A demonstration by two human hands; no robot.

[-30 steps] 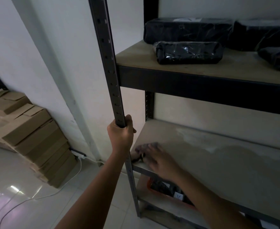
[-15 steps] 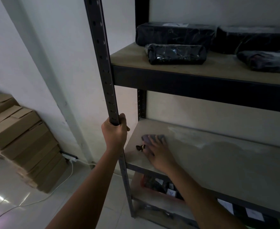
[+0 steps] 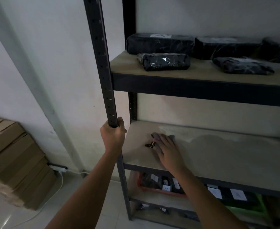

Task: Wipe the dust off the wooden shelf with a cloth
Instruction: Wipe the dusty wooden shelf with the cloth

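The left hand (image 3: 113, 135) grips the dark perforated metal upright post (image 3: 103, 63) at the front-left corner of the shelving unit, with the fingers wrapped round the post just above the level of the middle shelf. The right hand (image 3: 167, 149) lies palm-down on the pale wooden middle shelf board (image 3: 226, 156), with the fingers (image 3: 158, 140) extended and pressing flat on a small grey-purple cloth (image 3: 170, 136). The cloth sits near the left end of the board, towards its rear half; only its far edge shows beyond the fingertips. A small dark object (image 3: 150, 144) lies on the board, touching or just beside the thumb side of the right hand; what it is cannot be told.

A lighter, dusty patch (image 3: 182, 132) runs along the rear of the board to the right of the cloth.

The upper wooden shelf (image 3: 202, 71) carries several black plastic-wrapped packages (image 3: 164, 61). Below the middle board, a red tray (image 3: 154, 189) holds dark items with white labels. Flat brown cardboard boxes (image 3: 15, 159) are stacked against the white wall on the left, near a white power strip (image 3: 60, 168) and its cable on the tiled floor.
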